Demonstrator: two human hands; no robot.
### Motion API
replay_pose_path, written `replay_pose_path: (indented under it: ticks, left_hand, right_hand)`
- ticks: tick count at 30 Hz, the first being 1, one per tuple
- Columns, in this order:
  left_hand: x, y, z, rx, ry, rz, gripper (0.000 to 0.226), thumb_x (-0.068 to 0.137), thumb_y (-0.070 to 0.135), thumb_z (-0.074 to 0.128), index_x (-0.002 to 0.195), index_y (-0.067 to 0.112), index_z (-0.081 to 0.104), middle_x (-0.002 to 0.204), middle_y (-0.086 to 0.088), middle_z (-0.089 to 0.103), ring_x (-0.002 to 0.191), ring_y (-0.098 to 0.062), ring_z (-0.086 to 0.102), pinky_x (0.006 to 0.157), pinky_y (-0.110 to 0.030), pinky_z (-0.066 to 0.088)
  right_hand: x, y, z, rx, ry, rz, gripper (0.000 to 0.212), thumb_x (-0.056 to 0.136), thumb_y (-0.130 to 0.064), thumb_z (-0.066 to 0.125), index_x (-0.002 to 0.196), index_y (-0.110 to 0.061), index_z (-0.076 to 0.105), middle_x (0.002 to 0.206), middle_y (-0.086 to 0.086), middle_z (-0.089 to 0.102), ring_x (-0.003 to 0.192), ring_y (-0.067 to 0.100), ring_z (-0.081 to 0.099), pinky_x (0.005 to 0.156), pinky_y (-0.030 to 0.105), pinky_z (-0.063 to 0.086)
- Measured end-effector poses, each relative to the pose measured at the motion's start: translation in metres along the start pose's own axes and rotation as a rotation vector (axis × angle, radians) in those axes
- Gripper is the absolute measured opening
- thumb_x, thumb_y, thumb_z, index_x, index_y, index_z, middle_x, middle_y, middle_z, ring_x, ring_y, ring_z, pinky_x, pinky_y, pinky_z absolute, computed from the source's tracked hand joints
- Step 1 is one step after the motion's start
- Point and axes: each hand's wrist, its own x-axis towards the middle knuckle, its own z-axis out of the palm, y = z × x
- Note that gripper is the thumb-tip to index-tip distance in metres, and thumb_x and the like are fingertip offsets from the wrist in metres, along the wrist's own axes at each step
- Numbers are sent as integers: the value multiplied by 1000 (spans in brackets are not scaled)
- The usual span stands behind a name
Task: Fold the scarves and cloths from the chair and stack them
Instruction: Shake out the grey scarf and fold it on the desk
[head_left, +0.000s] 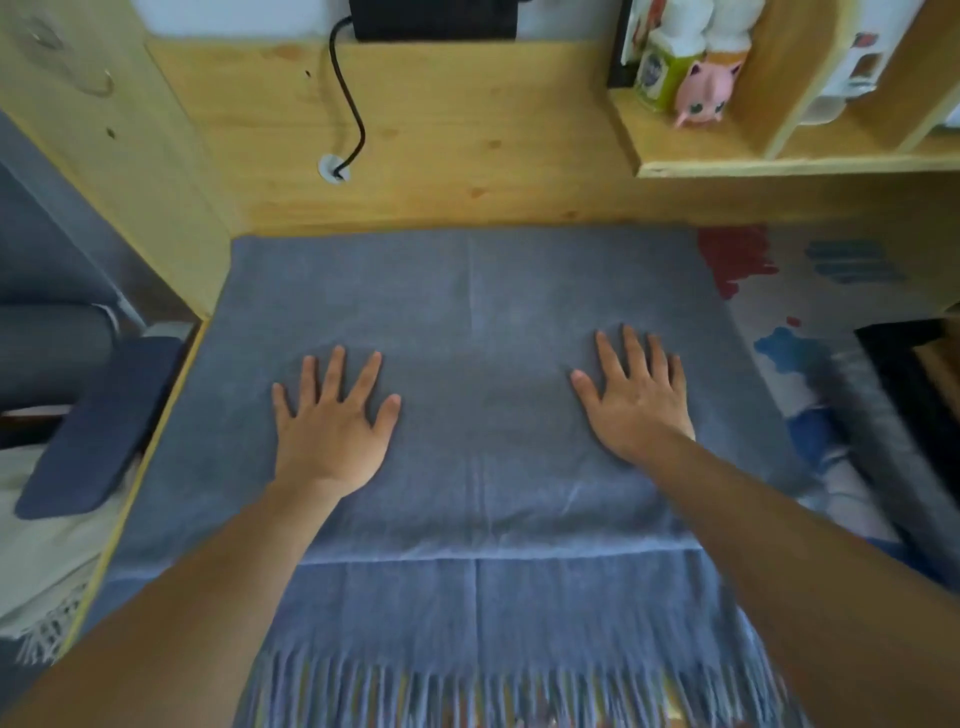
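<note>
A grey-blue woollen scarf with a fringed end (478, 467) lies spread flat across the wooden worktop (415, 130), its fringe hanging over the near edge. Both grips are released — the left hand (332, 421) and the right hand (636, 400) press flat, fingers splayed, on the scarf.

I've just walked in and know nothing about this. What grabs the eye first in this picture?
A big grey-blue scarf spread flat over the wooden desk, its fringe hanging toward the viewer. The left hand and right hand both press flat on it with fingers spread. After that, a small pink toy figure on the shelf at upper right, and a black cable running into a hole in the desk.
</note>
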Motion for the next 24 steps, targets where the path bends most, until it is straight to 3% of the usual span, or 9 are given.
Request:
replay_pose_path:
  ticks: [4, 6, 9, 12, 15, 19, 21, 24]
  left_hand:
    - [22, 4, 2, 8, -27, 1, 67, 97, 71, 12, 159, 49, 1, 172, 6, 0, 158, -28, -2, 124, -61, 0]
    - [27, 2, -3, 27, -14, 4, 67, 99, 70, 17, 161, 45, 10, 171, 1, 6, 157, -31, 3, 124, -61, 4]
    - [5, 17, -20, 18, 184, 94, 61, 101, 49, 49, 155, 20, 40, 161, -18, 32, 148, -43, 27, 119, -65, 18]
    - [-65, 59, -24, -111, 351, 353, 50, 99, 33, 54, 144, 10, 55, 149, -23, 46, 139, -46, 39, 117, -61, 26]
    - [-138, 100, -9, -173, 244, 615, 52, 97, 38, 53, 144, 16, 57, 153, -21, 44, 143, -46, 37, 118, -59, 27]
    - [-164, 109, 15, -35, 78, 680, 60, 99, 48, 42, 152, 22, 48, 162, -18, 33, 149, -44, 30, 120, -58, 26]
    - [-164, 105, 18, 8, 55, 669, 62, 99, 50, 38, 154, 22, 45, 162, -16, 34, 149, -42, 30, 121, -57, 25]
    - [-165, 106, 18, 47, 35, 656, 64, 100, 51, 34, 157, 23, 40, 163, -14, 33, 151, -39, 27, 122, -55, 23]
  right_hand:
    - [34, 2, 1, 23, 7, -25, 72, 97, -68, 11, 160, -33, 11, 169, 1, 4, 155, 28, -2, 125, 48, -3]
    - [32, -1, -3, 78, 62, -40, 65, 101, -60, 23, 158, -27, 26, 167, 8, 16, 154, 29, 7, 125, 48, 1]
    - [-24, -3, -18, 237, 346, -72, 42, 93, -31, 51, 129, -11, 61, 140, 18, 53, 131, 41, 45, 117, 54, 27]
    - [-130, 5, -19, 459, 439, -69, 29, 79, -10, 60, 107, -10, 67, 115, 12, 61, 104, 36, 54, 96, 46, 44]
    - [-219, 42, -9, 471, 418, 93, 26, 75, -1, 65, 99, -12, 67, 103, 8, 61, 93, 33, 52, 86, 46, 45]
    - [-233, 115, -1, 488, 436, 492, 22, 82, -9, 56, 100, -5, 67, 99, 19, 58, 92, 44, 53, 84, 48, 43]
    - [-214, 127, -9, 559, 372, 553, 26, 88, -11, 57, 113, -4, 65, 110, 22, 57, 101, 45, 54, 90, 47, 43]
    - [-173, 130, -21, 602, 293, 483, 42, 86, -8, 63, 127, -8, 60, 123, 20, 52, 110, 43, 53, 97, 42, 42]
